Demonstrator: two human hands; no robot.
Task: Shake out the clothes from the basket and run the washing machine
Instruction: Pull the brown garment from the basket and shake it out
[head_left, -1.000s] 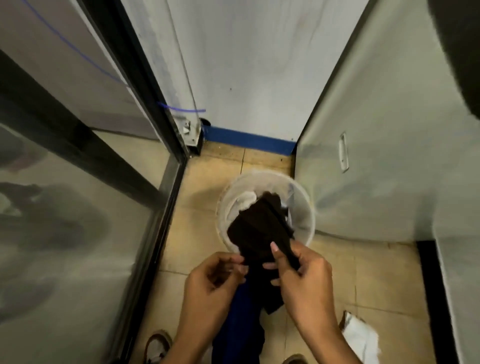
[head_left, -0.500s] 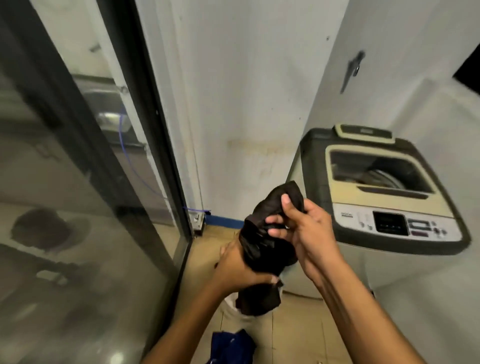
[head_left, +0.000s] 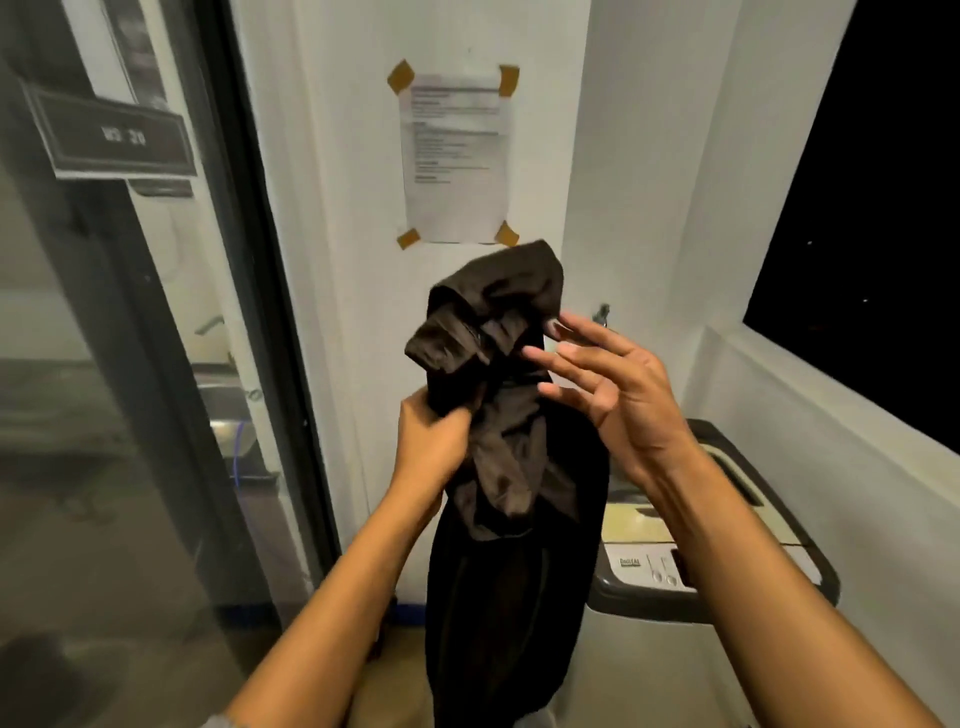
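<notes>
Your left hand (head_left: 434, 441) grips the dark garment (head_left: 511, 467) near its bunched upper part, with the fingers curled into the cloth. Your right hand (head_left: 618, 389) is spread open, fingers straight and apart; the fingertips (head_left: 550, 327) are at the folds at the garment's 3 o'clock side, but I cannot tell if they touch it. The garment is held up in the middle of the view and hangs down long (its lower end goes out of sight at 6 o'clock).

The free room is narrow. At 9 o'clock a glass door (head_left: 104, 415) with a dark frame (head_left: 260, 312) stands close beside your left forearm. At 12 o'clock, behind the garment, is the white wall with a paper notice (head_left: 454, 156) taped at its corners. At 4 o'clock the washing machine (head_left: 727, 597) stands just beside the hanging cloth, and your right forearm crosses over its top, hiding most of it. At 2 o'clock a dark window (head_left: 872, 208) with a white ledge (head_left: 831, 395) closes the right side.
</notes>
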